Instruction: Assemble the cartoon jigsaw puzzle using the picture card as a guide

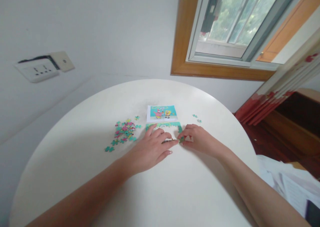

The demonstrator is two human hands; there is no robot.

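A partly built jigsaw puzzle point(165, 126) with a green border lies mid-table, just below a small cartoon reference picture point(161, 113). My left hand point(152, 148) rests flat over the puzzle's lower left, fingers stretched out and pressing on the pieces. My right hand point(196, 138) sits at the puzzle's lower right, its fingertips pinched on a small green puzzle piece point(181, 140) at the border. The two hands nearly touch.
A heap of loose pink and teal pieces point(123, 132) lies left of the puzzle, two stray pieces point(197, 118) to its right. The round white table point(125, 96) stands against a wall with a socket point(37, 70); a window point(230, 23) and curtain point(277, 90) are at right.
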